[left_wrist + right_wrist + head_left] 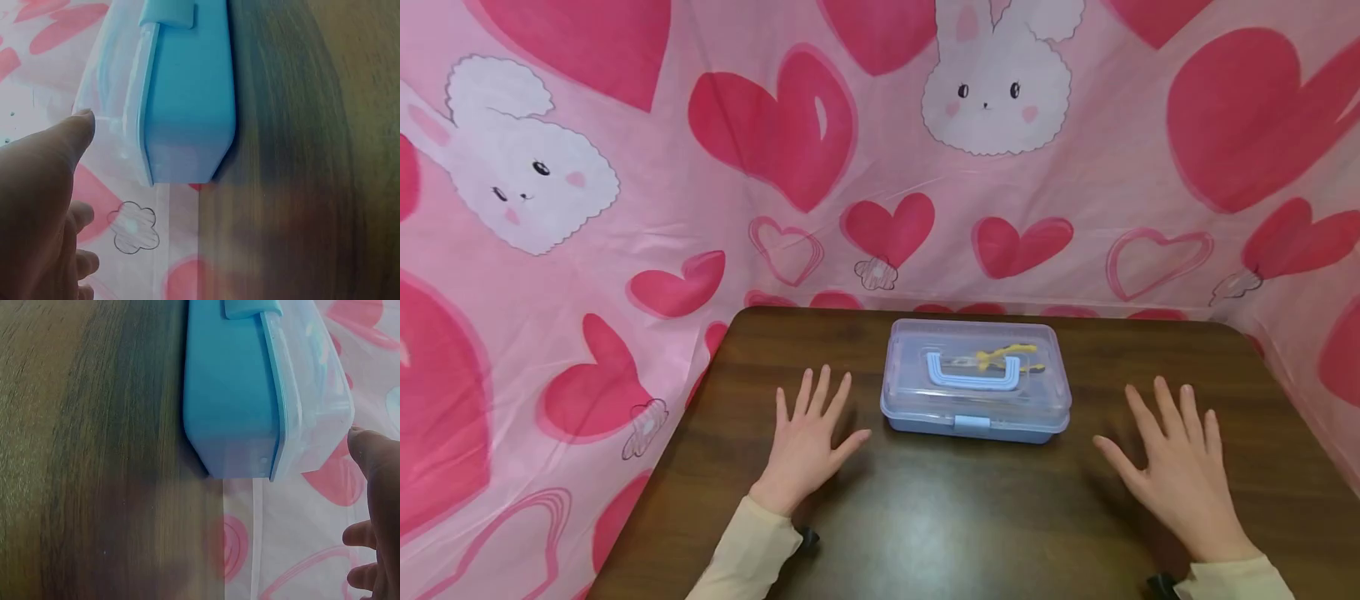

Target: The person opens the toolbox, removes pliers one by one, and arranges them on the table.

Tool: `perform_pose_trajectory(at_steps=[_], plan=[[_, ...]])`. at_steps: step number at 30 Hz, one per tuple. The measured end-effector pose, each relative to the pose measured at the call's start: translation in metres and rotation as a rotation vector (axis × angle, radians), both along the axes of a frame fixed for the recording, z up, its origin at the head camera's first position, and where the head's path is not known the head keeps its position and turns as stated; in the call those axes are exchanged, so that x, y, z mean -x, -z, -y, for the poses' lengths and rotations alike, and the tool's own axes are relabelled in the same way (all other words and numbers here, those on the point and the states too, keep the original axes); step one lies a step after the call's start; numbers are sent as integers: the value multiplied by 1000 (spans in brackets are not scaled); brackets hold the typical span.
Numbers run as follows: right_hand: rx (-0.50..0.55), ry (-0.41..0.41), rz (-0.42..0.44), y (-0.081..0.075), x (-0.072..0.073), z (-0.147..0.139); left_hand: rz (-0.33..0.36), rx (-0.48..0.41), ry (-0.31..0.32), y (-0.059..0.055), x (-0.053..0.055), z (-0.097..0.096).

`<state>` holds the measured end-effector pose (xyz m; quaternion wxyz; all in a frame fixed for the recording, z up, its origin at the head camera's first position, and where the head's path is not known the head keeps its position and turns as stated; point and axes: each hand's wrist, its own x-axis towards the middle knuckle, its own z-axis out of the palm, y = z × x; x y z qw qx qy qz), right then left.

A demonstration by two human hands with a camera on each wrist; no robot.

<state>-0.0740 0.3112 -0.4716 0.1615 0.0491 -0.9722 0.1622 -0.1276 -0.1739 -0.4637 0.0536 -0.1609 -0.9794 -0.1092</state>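
A blue plastic box (917,422) with a clear lid (906,375) stands on the brown table. Its lid is down, with a blue handle (973,382) on top and a blue latch (972,423) at the front. Through the lid shows a yellow-handled tool (992,358), which looks like pliers. My left hand (805,446) is to the left of the box, fingers spread and holding nothing. On the other side, farther from the box, my right hand (1183,475) also has its fingers spread and holds nothing. Both wrist views show the box's front and one end beyond the thumb.
The dark wood table (925,517) reaches back to a pink cloth (895,167) printed with hearts and rabbits. That cloth hangs behind the table and along both sides. A cream sleeve (748,542) covers the left forearm, and a black band shows at each wrist.
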Motion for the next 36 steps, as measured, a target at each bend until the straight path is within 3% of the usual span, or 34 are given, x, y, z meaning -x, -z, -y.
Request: perform_pose_trajectory(at_steps=[3, 7, 13, 20, 23, 26, 30, 36], plan=[[19, -6, -11, 0, 0, 1, 12, -31, 1, 1, 0, -2], [64, -35, -81, 0, 2, 4, 33, -160, 7, 5, 2, -6], [121, -84, -188, -4, 6, 15, 36, -479, 1, 9, 7, -20], [153, -65, -196, -15, 7, 35, 110, -853, -14, 8, 20, -40], [179, -56, -207, -16, 10, 44, 158, -989, -55, 8, 29, -48], [259, -52, -166, -15, 13, 54, 257, -1115, -104, 9, 37, -56], [378, -35, -33, -12, 13, 67, 404, -1218, -137, 9, 43, -64], [457, -16, 160, -6, 15, 83, 514, -1242, -174, 7, 47, -72]])
